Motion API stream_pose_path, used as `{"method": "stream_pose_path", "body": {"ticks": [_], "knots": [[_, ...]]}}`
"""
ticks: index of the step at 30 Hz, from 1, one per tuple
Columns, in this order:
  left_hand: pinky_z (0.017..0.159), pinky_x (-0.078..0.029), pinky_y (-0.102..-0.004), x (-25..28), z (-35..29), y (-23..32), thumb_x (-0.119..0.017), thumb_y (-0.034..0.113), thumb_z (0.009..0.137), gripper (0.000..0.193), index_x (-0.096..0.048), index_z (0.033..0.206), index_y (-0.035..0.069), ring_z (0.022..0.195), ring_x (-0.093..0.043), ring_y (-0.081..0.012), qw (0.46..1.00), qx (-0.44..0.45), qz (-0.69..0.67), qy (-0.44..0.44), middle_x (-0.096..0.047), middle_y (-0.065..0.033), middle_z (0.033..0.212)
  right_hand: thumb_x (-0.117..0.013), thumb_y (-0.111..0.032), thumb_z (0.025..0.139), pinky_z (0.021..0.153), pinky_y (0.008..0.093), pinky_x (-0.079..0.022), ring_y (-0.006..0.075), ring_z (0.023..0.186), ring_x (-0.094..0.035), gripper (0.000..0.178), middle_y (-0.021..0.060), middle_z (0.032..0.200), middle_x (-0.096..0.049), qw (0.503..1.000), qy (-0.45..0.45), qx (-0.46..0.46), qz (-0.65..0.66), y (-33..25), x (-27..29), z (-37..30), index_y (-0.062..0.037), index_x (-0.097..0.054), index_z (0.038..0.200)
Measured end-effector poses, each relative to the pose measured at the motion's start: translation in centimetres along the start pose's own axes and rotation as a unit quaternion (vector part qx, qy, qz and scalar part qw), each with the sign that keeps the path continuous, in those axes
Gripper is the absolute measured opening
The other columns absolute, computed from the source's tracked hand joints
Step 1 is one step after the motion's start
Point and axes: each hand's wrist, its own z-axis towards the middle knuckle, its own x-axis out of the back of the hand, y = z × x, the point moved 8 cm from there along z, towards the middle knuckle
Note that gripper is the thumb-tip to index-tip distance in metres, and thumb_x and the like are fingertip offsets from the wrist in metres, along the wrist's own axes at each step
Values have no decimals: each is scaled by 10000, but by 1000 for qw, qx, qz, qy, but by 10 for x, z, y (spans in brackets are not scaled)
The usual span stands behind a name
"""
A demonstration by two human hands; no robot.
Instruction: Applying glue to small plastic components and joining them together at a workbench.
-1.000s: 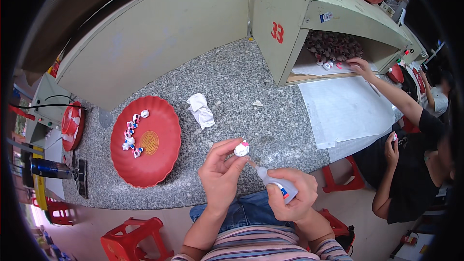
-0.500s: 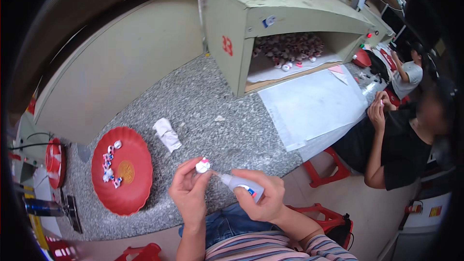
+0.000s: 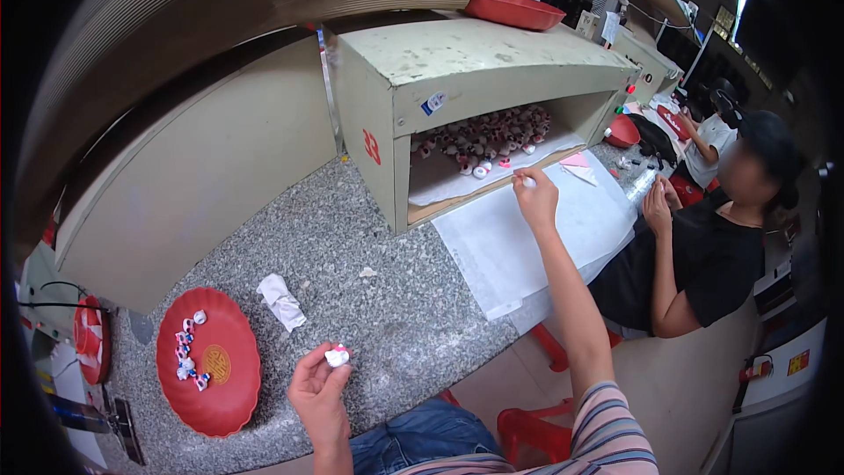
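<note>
My left hand (image 3: 318, 394) pinches a small white figurine with pink on top (image 3: 338, 354) between thumb and fingers, above the near edge of the grey speckled table. My right arm is stretched forward. The right hand (image 3: 537, 200) is closed just outside the opening of the pale metal box (image 3: 369, 123), above the white paper sheet. A small whitish end shows at its fingers; this appears to be the squeeze bottle (image 3: 528, 182), mostly hidden by the hand. Inside the box lies a pile of small white, pink and dark figurines (image 3: 482, 136).
A red scalloped plate (image 3: 237, 405) with several small figurines stands at the left. Crumpled white paper (image 3: 281, 303) lies beside it. White sheets (image 3: 492, 255) spread before the box. Close at the right sits a person in black (image 3: 703, 255), hands raised together. A red stool (image 3: 536, 431) stands below.
My right hand has left the figurine and reached forward and right to the box opening. The left hand still holds the figurine. The view has shifted, showing more of the far side.
</note>
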Motion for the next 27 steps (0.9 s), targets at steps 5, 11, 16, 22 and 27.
{"method": "stream_pose_path", "body": {"ticks": [5, 11, 16, 22, 27], "knots": [[777, -483, -268, 2, 0, 0, -572, -151, 709, 367, -512, 1063, -74, 907, -596, -203, 1000, -5, 17, 7, -591, -160, 987, -630, -74, 644, 775, 354, -475, 264, 891, -573, 264, 82, 928, -614, 946, -133, 122, -270, 17, -41, 45, -115, -668, 903], [780, -482, -271, 1, 1, -4, -568, -154, 710, 370, -510, 1066, -73, 892, -603, -202, 999, 14, 31, 21, -594, -154, 980, -649, -78, 623, 794, 373, -473, 280, 934, -559, 272, 99, 933, -611, 905, -228, 136, -334, 24, -58, 43, -126, -677, 889], [776, -487, -273, -9, 0, -9, -575, -146, 715, 371, -506, 1070, -68, 887, -608, -204, 1000, 21, 12, -18, -598, -151, 982, -643, -120, 678, 657, 342, -490, 251, 771, -607, 178, 90, 811, -628, 947, -113, 163, -251, 11, -18, 32, -100, -684, 850], [768, -491, -258, -16, -2, -8, -583, -135, 726, 359, -520, 1072, -63, 887, -608, -190, 998, 50, -18, -26, -601, -147, 987, -631, -88, 755, 486, 226, -424, 108, 501, -514, 139, 77, 750, -629, 827, -359, -245, 357, -98, -35, -122, 29, -640, 830], [780, -490, -251, -27, -12, -8, -586, -121, 744, 358, -520, 1088, -54, 909, -599, -176, 994, 59, -14, -88, -596, -140, 1004, -643, -10, 721, 482, 241, -443, 143, 534, -547, 123, 116, 732, -609, 717, -427, -328, 444, -162, -43, -198, 45, -602, 823]]}}
